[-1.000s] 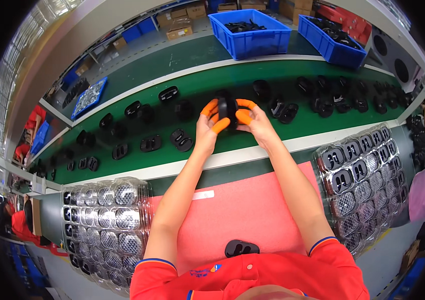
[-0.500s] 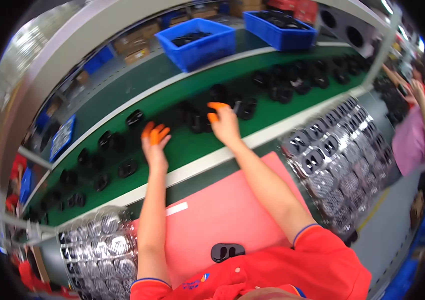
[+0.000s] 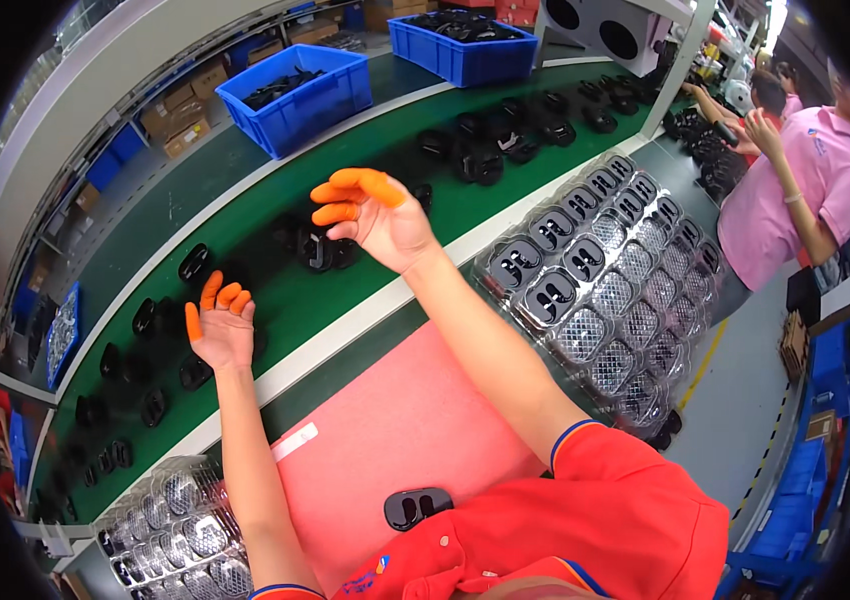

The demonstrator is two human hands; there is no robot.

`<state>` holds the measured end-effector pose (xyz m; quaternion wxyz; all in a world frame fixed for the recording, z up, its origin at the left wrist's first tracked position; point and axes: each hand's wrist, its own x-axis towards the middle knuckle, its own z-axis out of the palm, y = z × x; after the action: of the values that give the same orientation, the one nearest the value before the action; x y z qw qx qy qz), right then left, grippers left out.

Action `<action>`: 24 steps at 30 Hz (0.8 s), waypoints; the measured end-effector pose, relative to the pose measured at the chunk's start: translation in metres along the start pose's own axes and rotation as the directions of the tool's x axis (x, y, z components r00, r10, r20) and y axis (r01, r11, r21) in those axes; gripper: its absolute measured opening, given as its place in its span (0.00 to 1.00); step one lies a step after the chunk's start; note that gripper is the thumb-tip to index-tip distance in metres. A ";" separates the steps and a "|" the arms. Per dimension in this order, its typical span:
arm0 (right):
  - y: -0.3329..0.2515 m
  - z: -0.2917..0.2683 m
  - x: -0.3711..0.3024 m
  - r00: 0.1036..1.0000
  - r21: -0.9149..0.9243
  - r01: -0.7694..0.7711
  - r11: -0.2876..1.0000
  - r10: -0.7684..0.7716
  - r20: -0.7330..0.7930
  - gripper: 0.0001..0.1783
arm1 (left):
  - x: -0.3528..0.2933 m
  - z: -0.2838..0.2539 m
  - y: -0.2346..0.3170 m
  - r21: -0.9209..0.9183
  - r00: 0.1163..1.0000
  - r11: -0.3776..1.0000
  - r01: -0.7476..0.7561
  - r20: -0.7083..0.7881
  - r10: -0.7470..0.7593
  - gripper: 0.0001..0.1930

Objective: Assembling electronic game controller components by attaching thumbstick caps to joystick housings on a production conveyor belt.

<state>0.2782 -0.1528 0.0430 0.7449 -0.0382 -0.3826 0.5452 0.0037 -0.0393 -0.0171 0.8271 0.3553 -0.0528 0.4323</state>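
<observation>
My left hand (image 3: pixel 223 328), orange covers on its fingertips, hovers over the green conveyor belt (image 3: pixel 257 217) with fingers apart and nothing in them. Nearest to it are an oval black plastic part (image 3: pixel 195 262) just beyond and another black part (image 3: pixel 195 372), half hidden by the hand. My right hand (image 3: pixel 377 218), likewise orange-tipped, is raised above the belt, fingers loosely curled and apart, holding nothing. Below it a small cluster of black parts (image 3: pixel 317 250) lies on the belt. On the pink mat (image 3: pixel 395 410), close to my body, rests one black oval part with two slots (image 3: pixel 419 509).
Clear plastic trays (image 3: pixel 605 290) at right are partly filled with black slotted parts; other clear trays (image 3: pixel 180 530) stand at left. Blue bins (image 3: pixel 295 110) of black pieces sit beyond the belt. A co-worker in pink (image 3: pixel 795 190) works at far right.
The view has turned, so the scene sits further left in the picture. My right hand has come up and away from the black cluster. My left hand stays over the belt, fingers spread.
</observation>
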 end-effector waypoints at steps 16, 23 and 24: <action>-0.032 0.060 -0.004 0.950 0.124 0.015 0.992 -0.053 0.309 0.25 | 0.006 0.140 0.031 -0.339 0.871 0.939 0.047 0.474 0.127 0.20; -0.026 0.159 -0.057 0.882 -0.527 0.461 0.714 -0.303 0.361 0.11 | -0.063 0.257 0.037 0.245 0.843 0.923 -0.298 0.520 0.134 0.11; -0.033 0.163 -0.052 0.860 -0.502 0.467 0.728 -0.242 0.449 0.11 | -0.067 0.261 0.031 0.266 0.891 0.907 -0.327 0.406 0.203 0.10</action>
<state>0.1981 -0.2682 0.1460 0.7046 -0.0963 -0.6610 0.2395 -0.0037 -0.2388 0.1671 0.6638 0.5515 -0.1832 0.4708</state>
